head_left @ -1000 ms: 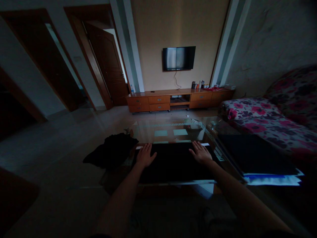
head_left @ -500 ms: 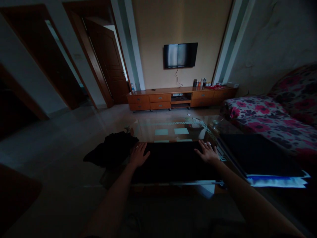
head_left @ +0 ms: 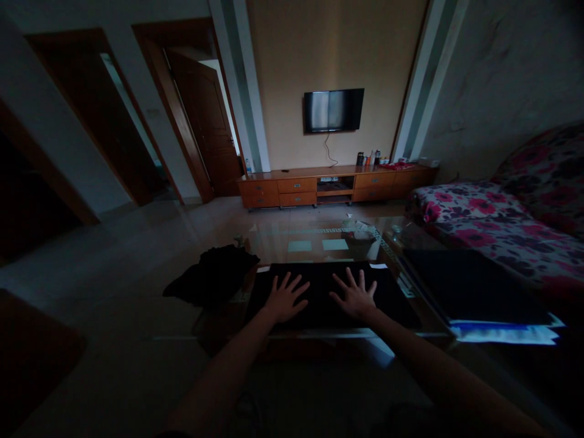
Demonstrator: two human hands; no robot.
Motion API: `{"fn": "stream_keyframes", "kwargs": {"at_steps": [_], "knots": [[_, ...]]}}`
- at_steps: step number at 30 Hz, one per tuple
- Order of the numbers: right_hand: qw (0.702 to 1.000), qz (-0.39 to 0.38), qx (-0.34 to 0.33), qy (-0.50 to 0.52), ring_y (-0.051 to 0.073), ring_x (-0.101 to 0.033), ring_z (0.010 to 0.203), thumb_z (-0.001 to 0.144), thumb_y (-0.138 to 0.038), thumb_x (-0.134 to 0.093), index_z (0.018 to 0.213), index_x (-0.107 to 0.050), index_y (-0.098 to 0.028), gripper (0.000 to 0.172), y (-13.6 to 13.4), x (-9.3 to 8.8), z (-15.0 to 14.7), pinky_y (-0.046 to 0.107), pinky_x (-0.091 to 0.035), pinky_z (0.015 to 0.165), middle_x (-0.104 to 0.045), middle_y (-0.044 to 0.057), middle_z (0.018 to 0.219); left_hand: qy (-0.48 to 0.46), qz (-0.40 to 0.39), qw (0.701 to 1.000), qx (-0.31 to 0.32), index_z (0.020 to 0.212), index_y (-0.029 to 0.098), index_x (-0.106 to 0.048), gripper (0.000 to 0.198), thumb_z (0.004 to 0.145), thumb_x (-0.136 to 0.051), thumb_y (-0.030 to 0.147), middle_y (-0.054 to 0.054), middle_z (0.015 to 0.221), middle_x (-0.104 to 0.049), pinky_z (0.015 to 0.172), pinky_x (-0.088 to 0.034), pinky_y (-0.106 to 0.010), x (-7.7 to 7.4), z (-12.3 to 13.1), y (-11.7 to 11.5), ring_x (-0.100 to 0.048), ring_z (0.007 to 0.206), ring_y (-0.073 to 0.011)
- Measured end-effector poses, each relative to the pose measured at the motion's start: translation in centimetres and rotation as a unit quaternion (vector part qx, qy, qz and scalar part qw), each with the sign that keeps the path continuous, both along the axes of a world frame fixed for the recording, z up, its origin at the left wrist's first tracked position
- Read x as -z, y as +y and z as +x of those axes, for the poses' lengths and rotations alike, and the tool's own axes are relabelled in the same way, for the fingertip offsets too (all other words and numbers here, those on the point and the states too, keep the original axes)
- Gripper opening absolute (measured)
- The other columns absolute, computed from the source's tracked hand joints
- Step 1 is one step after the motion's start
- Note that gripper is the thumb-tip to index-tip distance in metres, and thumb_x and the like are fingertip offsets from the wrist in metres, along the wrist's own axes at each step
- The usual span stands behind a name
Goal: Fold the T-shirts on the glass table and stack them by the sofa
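Note:
A flat piece of black cloth [head_left: 319,313] lies on the glass table [head_left: 274,233] in front of me; its exact kind is too dark to make out. My left hand [head_left: 286,299] rests on its left half, palm down with the fingers spread. On the right half lies my right hand [head_left: 356,294], also flat and spread. Small white patches show at both far corners of the cloth. To the left sits a crumpled heap of black cloth [head_left: 214,277]. A flat stack of dark folded cloth [head_left: 474,286] with white and blue layers lies at the right.
A sofa with a flowered cover [head_left: 479,225] stands at the right. Beyond the table is a low wooden cabinet [head_left: 296,191] with bottles on top, under a wall television [head_left: 334,111]. A brown wooden piece [head_left: 36,359] stands at the lower left.
Both hands have moved inward from the cloth's left and right edges toward its middle, and the fingers have spread wider. White patches at the far corners are now uncovered.

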State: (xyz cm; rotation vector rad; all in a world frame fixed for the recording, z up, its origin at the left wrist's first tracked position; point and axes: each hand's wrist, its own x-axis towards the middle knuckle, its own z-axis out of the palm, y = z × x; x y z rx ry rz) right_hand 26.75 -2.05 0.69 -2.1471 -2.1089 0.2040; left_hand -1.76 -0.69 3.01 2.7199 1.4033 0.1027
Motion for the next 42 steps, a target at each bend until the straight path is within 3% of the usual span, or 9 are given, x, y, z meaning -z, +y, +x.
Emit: {"fn": "stream_keyframes", "kwargs": {"at_steps": [4, 7, 10, 15, 19, 24, 31, 37, 42], "knots": [[1.0, -0.004, 0.003, -0.017, 0.05, 0.007, 0.15, 0.087, -0.083, -0.028, 0.156, -0.024, -0.047, 0.078, -0.4, -0.1, -0.3, 0.082, 0.001, 0.104, -0.001, 0.004, 0.169, 0.001, -0.002, 1.0, -0.006, 0.155, 0.05, -0.024, 0.063, 0.096, -0.036, 0.068, 0.003, 0.167, -0.02, 0.116, -0.005, -0.072, -0.3, 0.2, -0.2, -0.008, 0.154, -0.0381], [0.999, 0.031, -0.015, -0.043, 0.045, 0.005, 0.152, 0.089, -0.08, -0.032, 0.158, -0.026, -0.037, 0.082, -0.5, -1.1, -0.8, 0.076, 0.007, 0.11, -0.001, 0.008, 0.169, -0.006, 0.023, 1.0, -0.001, 0.156, 0.048, -0.022, 0.069, 0.093, -0.044, 0.067, 0.002, 0.168, -0.015, 0.116, -0.005, -0.072, -0.7, 1.3, -0.2, -0.009, 0.153, -0.0393], [0.993, 0.061, -0.091, -0.038, 0.033, 0.002, 0.155, 0.095, -0.072, -0.026, 0.161, -0.02, -0.031, 0.078, -0.6, -1.2, -2.2, 0.061, 0.006, 0.119, 0.003, 0.007, 0.168, -0.026, 0.031, 0.998, 0.048, 0.16, 0.038, -0.015, 0.073, 0.096, -0.04, 0.062, 0.0, 0.169, -0.012, 0.123, -0.008, -0.057, -0.1, 3.3, -0.5, -0.011, 0.155, -0.0306], [0.991, -0.011, -0.132, 0.003, 0.026, -0.003, 0.155, 0.097, -0.069, -0.016, 0.162, -0.018, -0.021, 0.08, -0.7, 0.1, -3.2, 0.049, -0.002, 0.124, -0.005, 0.009, 0.168, -0.045, -0.016, 0.994, 0.096, 0.161, 0.028, -0.017, 0.074, 0.098, -0.034, 0.063, -0.005, 0.168, -0.017, 0.125, -0.015, -0.044, 1.1, 4.7, -0.6, -0.016, 0.154, -0.0228], [0.992, -0.031, -0.116, 0.026, 0.023, -0.003, 0.155, 0.098, -0.068, -0.014, 0.161, -0.019, -0.021, 0.08, -0.4, 0.5, -1.8, 0.044, -0.003, 0.125, -0.008, 0.005, 0.168, -0.039, -0.032, 0.996, 0.08, 0.16, 0.029, -0.02, 0.07, 0.099, -0.033, 0.062, -0.004, 0.167, -0.019, 0.124, -0.014, -0.043, 0.9, 2.9, -0.1, -0.017, 0.154, -0.0218], [1.0, -0.001, -0.005, -0.011, 0.024, 0.001, 0.155, 0.1, -0.061, -0.018, 0.161, -0.02, -0.021, 0.073, -0.7, 1.2, 1.5, 0.048, 0.001, 0.124, -0.004, 0.004, 0.168, -0.03, -0.002, 0.999, 0.018, 0.16, 0.027, -0.022, 0.065, 0.102, -0.028, 0.057, -0.004, 0.167, -0.021, 0.125, -0.012, -0.042, 1.4, -0.8, -0.1, -0.017, 0.154, -0.02], [0.993, 0.01, 0.117, -0.03, 0.034, -0.006, 0.154, 0.097, -0.067, -0.026, 0.159, -0.014, -0.042, 0.068, -2.4, 1.7, 8.4, 0.059, -0.009, 0.12, -0.007, 0.001, 0.169, -0.027, 0.031, 0.98, -0.197, 0.16, 0.019, -0.023, 0.073, 0.099, -0.034, 0.056, -0.009, 0.167, -0.016, 0.122, -0.018, -0.049, 2.4, -5.9, -1.1, -0.016, 0.154, -0.0282], [0.99, 0.014, 0.134, -0.039, 0.035, -0.011, 0.154, 0.094, -0.073, -0.027, 0.159, -0.016, -0.042, 0.073, -2.3, 2.0, 10.3, 0.057, -0.014, 0.119, -0.017, 0.006, 0.167, -0.05, 0.028, 0.983, -0.174, 0.16, 0.013, -0.022, 0.077, 0.099, -0.033, 0.058, -0.012, 0.166, -0.019, 0.123, -0.018, -0.044, 2.9, -7.5, -0.4, -0.016, 0.154, -0.0272], [0.99, 0.04, 0.112, -0.07, 0.029, -0.009, 0.155, 0.096, -0.068, -0.023, 0.162, -0.017, -0.029, 0.076, -1.3, 2.5, 10.1, 0.052, -0.009, 0.123, -0.018, 0.006, 0.167, -0.051, 0.039, 0.986, -0.151, 0.16, 0.029, -0.021, 0.068, 0.099, -0.037, 0.055, -0.004, 0.168, -0.015, 0.121, -0.021, -0.048, 2.9, -7.5, 0.5, -0.017, 0.154, -0.0285]]}}
